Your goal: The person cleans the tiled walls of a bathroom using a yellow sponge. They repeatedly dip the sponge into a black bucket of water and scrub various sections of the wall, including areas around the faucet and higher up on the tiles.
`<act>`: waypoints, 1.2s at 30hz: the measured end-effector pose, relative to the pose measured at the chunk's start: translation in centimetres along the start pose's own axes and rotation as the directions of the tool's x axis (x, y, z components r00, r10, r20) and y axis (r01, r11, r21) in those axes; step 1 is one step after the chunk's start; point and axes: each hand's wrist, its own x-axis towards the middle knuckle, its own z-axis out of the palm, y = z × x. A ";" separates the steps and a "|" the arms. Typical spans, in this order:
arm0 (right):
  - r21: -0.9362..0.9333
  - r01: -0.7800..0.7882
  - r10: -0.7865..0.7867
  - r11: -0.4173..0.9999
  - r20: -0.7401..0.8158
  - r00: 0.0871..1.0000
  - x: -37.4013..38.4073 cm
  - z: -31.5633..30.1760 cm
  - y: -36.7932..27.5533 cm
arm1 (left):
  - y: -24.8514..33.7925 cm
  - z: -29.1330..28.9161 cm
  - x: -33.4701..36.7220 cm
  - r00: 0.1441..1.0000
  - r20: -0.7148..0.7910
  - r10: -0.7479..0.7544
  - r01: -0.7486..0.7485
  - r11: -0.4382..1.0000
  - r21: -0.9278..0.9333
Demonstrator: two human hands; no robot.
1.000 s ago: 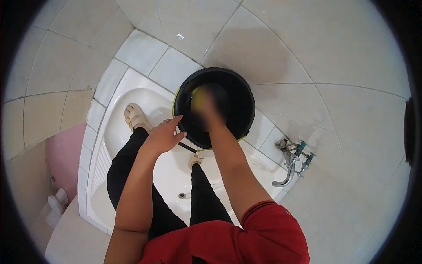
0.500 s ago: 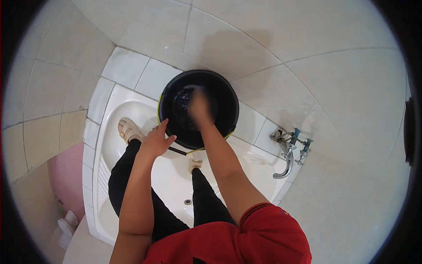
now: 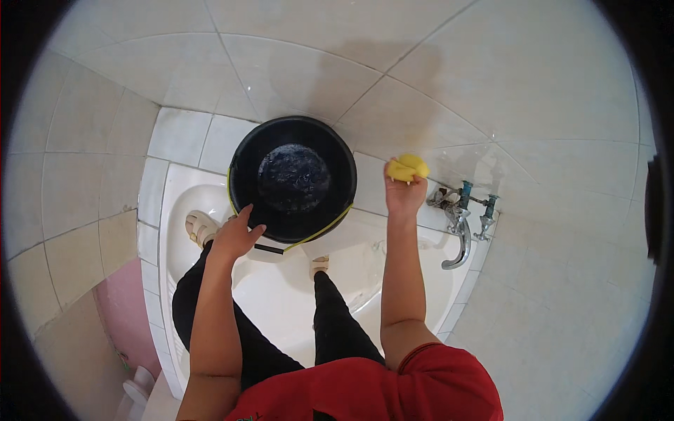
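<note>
Right hand (image 3: 404, 191) is raised w/ fingers clamped on a yellow sponge (image 3: 408, 167), held up near the white tiled wall (image 3: 519, 77), just left of the tap (image 3: 460, 224) and well clear of the bucket. Sponge sits above the fist, partly squashed in the grip.

Left hand (image 3: 235, 235) rests on the near-left rim of a black bucket (image 3: 291, 179); fingers are spread apart, tips touching the rim, not wrapped round it. Bucket stands upright on the back corner ledge of a white floor basin (image 3: 281, 295), approx. between the two hands. Dark wet inside w/ some suds or droplets at the bottom; can't tell how much water. Yellow-edged handle (image 3: 330, 223) hangs down along the front rim.

Person stands inside the basin: black trousers (image 3: 337, 330), pale sandals (image 3: 200, 226) on both feet, left foot by the basin's left edge, right foot nr the middle just below the bucket. Red shirt (image 3: 393, 389) at the bottom edge of view.

Tap is chrome w/ two bluish-green valve knobs, fixed to the wall at the basin's right corner, spout curving down. Pink floor patch (image 3: 126, 316) lies left of the basin, outside its tiled kerb.
</note>
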 end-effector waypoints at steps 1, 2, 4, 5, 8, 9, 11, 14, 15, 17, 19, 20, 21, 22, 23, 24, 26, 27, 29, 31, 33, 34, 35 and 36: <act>0.003 -0.018 0.018 1.000 -0.090 0.996 1.4 -1.2 -0.3 | 0.2 0.0 0.1 1.000 0.009 -0.003 0.003 1.000 0.000; 0.010 -0.039 0.040 0.999 -0.183 0.982 2.8 -1.8 -0.2 | 0.3 -0.2 0.1 1.000 0.020 -0.010 0.010 1.000 0.002; -0.018 -0.174 0.162 0.985 -0.279 0.947 5.1 -1.9 1.3 | 0.6 -0.5 -0.2 0.999 0.030 -0.038 0.038 0.999 0.003; -0.051 -0.279 0.253 0.959 -0.290 0.923 5.7 -1.2 3.1 | 0.9 -0.7 -0.3 0.998 0.035 -0.051 0.051 0.999 0.005; -0.088 -0.543 0.506 0.835 -0.263 0.821 11.6 -4.5 8.8 | 0.9 -0.1 0.0 0.999 0.019 -0.044 0.042 0.996 0.081; -0.219 -0.595 0.530 0.773 -0.293 0.796 12.0 -4.2 10.5 | 0.6 0.4 0.0 0.999 0.001 -0.047 0.046 0.993 0.109; -0.445 -0.628 0.553 0.638 -0.303 0.776 13.8 -5.6 12.4 | 0.6 0.5 -0.1 0.999 0.009 -0.051 0.049 0.992 0.119; -0.570 -0.590 0.561 0.571 -0.253 0.788 15.8 -8.6 13.4 | 0.9 0.2 -0.1 1.000 0.028 -0.012 0.010 0.996 0.089; -0.506 -0.590 0.548 0.630 -0.249 0.799 16.1 -9.0 13.0 | 1.1 0.0 0.0 0.999 0.037 0.010 -0.012 0.997 0.071; -0.355 -0.521 0.517 0.776 -0.115 0.848 14.5 -7.6 12.1 | 1.0 -0.2 -0.1 0.998 0.060 -0.025 0.021 0.997 0.072; -0.146 -0.389 0.408 0.910 0.146 0.901 9.4 -2.5 9.1 | 0.3 -0.2 -0.1 0.998 0.049 -0.048 0.046 0.998 0.050; -0.027 -0.426 0.424 0.904 0.165 0.890 8.0 -1.5 6.3 | -0.3 0.0 0.0 0.999 0.040 -0.034 0.032 0.998 0.045; 0.091 -0.461 0.439 0.883 0.186 0.879 6.9 -0.9 3.1 | -0.7 0.2 0.1 0.999 0.031 -0.022 0.021 0.999 0.039; 0.127 -0.340 0.330 0.932 0.091 0.940 5.3 0.2 0.5 | -0.8 0.3 0.1 0.999 0.031 -0.024 0.022 0.999 0.039; 0.152 -0.207 0.210 0.966 -0.008 0.978 4.3 0.6 -1.9 | -0.8 0.2 0.1 0.999 0.033 -0.021 0.019 0.999 0.041; 0.124 -0.069 0.066 0.990 0.027 0.997 4.6 -0.9 -4.1 | -0.6 0.1 0.2 0.999 0.035 -0.015 0.013 0.999 0.045; 0.072 0.150 -0.144 0.986 -0.078 0.986 5.9 -3.4 -6.4 | 0.2 -0.3 -0.1 0.998 0.050 -0.024 0.022 0.999 0.040; 0.031 0.223 -0.211 0.974 -0.217 0.953 6.9 -4.0 -6.9 | 0.4 -0.5 -0.2 0.998 0.056 -0.032 0.030 0.999 0.036; -0.020 0.227 -0.220 0.974 -0.340 0.914 10.2 -7.5 -7.1 | 0.4 -0.5 0.0 0.998 0.057 -0.015 0.012 0.998 0.059; -0.027 0.111 -0.114 0.993 -0.320 0.940 13.7 -12.2 -6.3 | 1.1 -0.6 0.3 0.996 0.085 -0.003 -0.002 0.998 0.057; -0.047 -0.024 0.009 0.999 -0.290 0.957 12.4 -9.8 -3.1 | 1.7 -1.2 -0.2 0.991 0.123 -0.049 0.046 0.999 0.029; -0.057 -0.095 0.076 0.994 -0.271 0.960 10.2 -6.5 -1.0 | 1.0 -0.8 -0.5 0.995 0.088 -0.044 0.040 0.998 0.038; -0.079 -0.107 0.099 0.991 -0.098 0.990 7.9 -4.1 -0.2 | 0.1 -0.3 -0.4 0.998 0.055 -0.027 0.024 0.999 0.048; -0.102 -0.111 0.119 0.989 0.077 0.990 5.1 -2.2 0.3 | -0.5 -0.1 -0.3 1.000 0.023 -0.007 0.005 0.998 0.058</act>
